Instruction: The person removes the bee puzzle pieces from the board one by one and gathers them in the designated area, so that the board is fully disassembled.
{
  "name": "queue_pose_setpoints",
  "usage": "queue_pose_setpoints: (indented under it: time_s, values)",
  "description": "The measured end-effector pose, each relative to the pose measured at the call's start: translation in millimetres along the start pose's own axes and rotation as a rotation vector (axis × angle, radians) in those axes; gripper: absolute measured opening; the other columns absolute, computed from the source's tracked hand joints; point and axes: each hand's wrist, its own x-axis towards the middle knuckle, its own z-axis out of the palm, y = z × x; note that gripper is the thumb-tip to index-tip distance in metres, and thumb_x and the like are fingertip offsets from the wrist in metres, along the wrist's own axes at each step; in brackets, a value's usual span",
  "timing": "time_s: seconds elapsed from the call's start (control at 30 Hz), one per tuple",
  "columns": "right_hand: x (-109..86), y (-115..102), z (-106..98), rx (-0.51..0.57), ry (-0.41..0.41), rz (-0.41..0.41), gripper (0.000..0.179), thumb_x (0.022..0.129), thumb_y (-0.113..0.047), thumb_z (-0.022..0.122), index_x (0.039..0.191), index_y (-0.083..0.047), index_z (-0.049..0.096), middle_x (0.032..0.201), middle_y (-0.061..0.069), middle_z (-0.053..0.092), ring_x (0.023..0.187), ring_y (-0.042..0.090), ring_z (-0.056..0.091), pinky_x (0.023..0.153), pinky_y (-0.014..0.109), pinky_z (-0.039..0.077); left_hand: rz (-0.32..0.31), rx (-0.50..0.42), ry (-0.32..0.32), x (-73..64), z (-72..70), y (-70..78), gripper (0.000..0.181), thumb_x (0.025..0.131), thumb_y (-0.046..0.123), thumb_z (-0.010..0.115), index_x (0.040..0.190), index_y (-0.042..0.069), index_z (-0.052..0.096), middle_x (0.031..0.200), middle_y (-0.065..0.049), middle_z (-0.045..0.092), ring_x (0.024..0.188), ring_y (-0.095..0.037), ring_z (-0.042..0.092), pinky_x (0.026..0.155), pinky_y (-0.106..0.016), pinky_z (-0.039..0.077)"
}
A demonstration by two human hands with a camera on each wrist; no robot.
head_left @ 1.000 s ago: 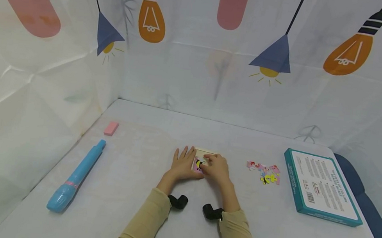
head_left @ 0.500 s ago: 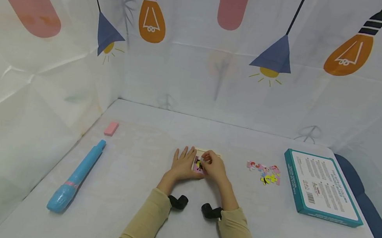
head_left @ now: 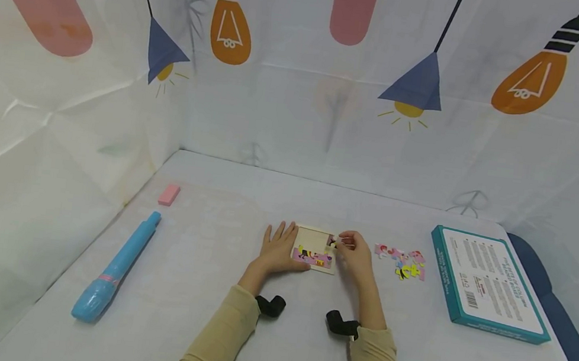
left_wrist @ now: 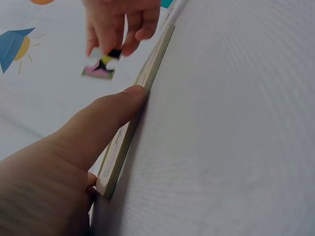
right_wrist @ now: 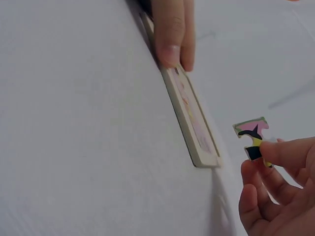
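Note:
A small wooden puzzle tray [head_left: 311, 239] lies on the white table, with a row of pink, yellow and black puzzle pieces [head_left: 312, 257] along its near side. My left hand [head_left: 277, 255] rests at the tray's left side, fingers spread and straight, its thumb [left_wrist: 110, 110] against the near edge. Just above the tray's right edge, my right hand [head_left: 357, 261] pinches a puzzle piece [right_wrist: 252, 129] between thumb and fingertips. That piece is pink, black and yellow, and is raised clear of the tray. Bare wood shows in the tray's far part.
Several loose puzzle pieces [head_left: 409, 268] lie to the right of my right hand. Beyond them is a flat teal-edged box [head_left: 492, 284]. On the left are a long blue bottle-shaped object [head_left: 115, 268] and a pink block [head_left: 168, 195]. Printed cloth walls [head_left: 286, 114] surround the table.
My right hand has lifted from over the tray and moved right with the puzzle piece, uncovering the row of pieces and the bare wood. My left hand has stayed put.

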Motion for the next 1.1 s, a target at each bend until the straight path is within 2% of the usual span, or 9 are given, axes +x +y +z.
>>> queue_pose_setpoints:
  time_s: [0.23,0.47,0.67,0.87,1.1]
  values:
    - [-4.8,9,-30,-0.002,0.031,0.142,0.026,0.089,-0.009,0.054,0.114,0.000,0.052,0.101,0.015,0.055,0.075,0.013,0.053,0.060,0.020,0.043,0.003,0.014,-0.008,1.7,2.3,-2.9,0.107,0.072,0.063,0.063,0.148,0.004,0.016,0.155,-0.007,0.013,0.142,-0.027,0.004,0.111,-0.050,-0.004]
    - [-10.0,22,-50,-0.037,0.072,0.221,0.029,0.087,-0.009,0.052,0.113,0.003,0.053,0.090,0.010,0.057,0.065,0.008,0.051,0.056,0.019,0.042,0.002,0.020,-0.013,1.7,2.3,-3.5,0.106,0.072,0.063,0.063,0.148,0.005,0.016,0.155,-0.006,0.012,0.142,-0.026,0.004,0.111,-0.050,-0.004]
    - [-16.2,30,-64,-0.102,0.156,0.261,0.030,0.087,-0.012,0.052,0.113,0.002,0.054,0.094,0.014,0.059,0.071,0.014,0.052,0.059,0.018,0.042,0.005,0.009,-0.014,1.8,1.8,-3.0,0.106,0.072,0.063,0.063,0.148,0.004,0.016,0.155,-0.007,0.013,0.142,-0.026,0.004,0.111,-0.050,-0.004]
    - [-20.5,37,-73,-0.149,0.237,0.224,0.029,0.087,-0.009,0.052,0.112,0.005,0.057,0.095,0.018,0.058,0.083,0.024,0.051,0.064,0.021,0.040,0.007,0.008,-0.014,1.2,0.5,-2.4,0.105,0.073,0.062,0.063,0.148,0.004,0.016,0.155,-0.007,0.012,0.142,-0.026,0.004,0.111,-0.050,-0.005]
    - [-23.6,40,-74,-0.178,0.313,0.241,0.027,0.088,-0.006,0.053,0.111,0.005,0.060,0.101,0.022,0.056,0.092,0.031,0.048,0.075,0.034,0.043,0.009,0.007,-0.014,0.1,-0.4,-1.5,0.106,0.072,0.063,0.063,0.147,0.004,0.017,0.154,-0.008,0.013,0.142,-0.027,0.005,0.111,-0.050,-0.004]
